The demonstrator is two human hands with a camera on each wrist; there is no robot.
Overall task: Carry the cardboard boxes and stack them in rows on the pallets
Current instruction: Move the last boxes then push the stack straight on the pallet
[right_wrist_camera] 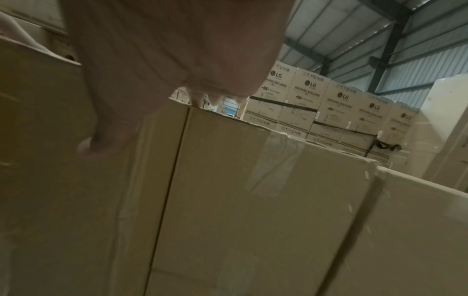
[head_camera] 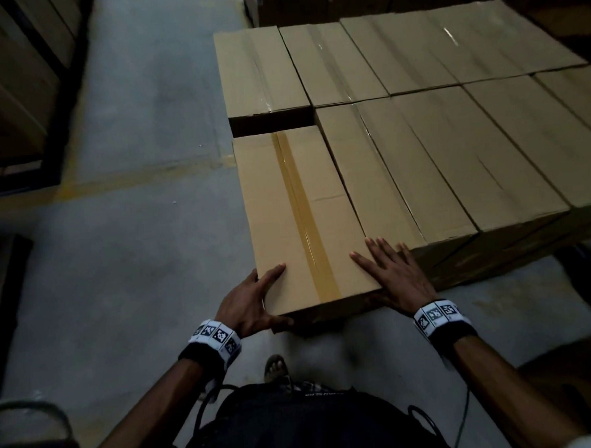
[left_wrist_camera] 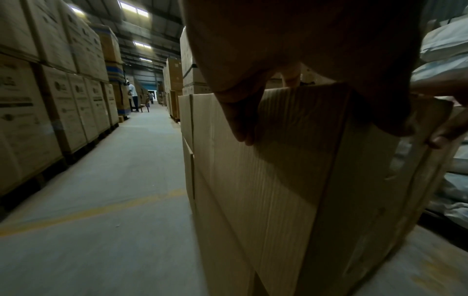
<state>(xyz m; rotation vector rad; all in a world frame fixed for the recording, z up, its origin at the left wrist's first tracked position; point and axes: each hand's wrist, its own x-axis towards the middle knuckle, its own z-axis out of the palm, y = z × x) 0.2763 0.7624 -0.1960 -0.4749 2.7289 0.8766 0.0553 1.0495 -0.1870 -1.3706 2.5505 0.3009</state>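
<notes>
Dim warehouse aisle, concrete floor (head_camera: 133, 232), stacked boxes (head_camera: 453, 130) in rows. One taped box (head_camera: 300, 220) sits at the stack's near left corner, overhanging toward the person, a gap behind it. Left hand (head_camera: 253, 301) clasps its near left corner; right hand (head_camera: 392, 277) lies flat, fingers spread, on top. Risk: uneven push skews it, or the overhang tips it off.

Bare forearms, no sleeves. Each wrist wears a black band topped with a white strip of square black-and-white fiducial tags: left wristband (head_camera: 215, 341), right wristband (head_camera: 441, 319). Black cables (head_camera: 207, 405) run by the dark torso garment (head_camera: 298, 425). Sandal (head_camera: 276, 367) on one foot.
</notes>
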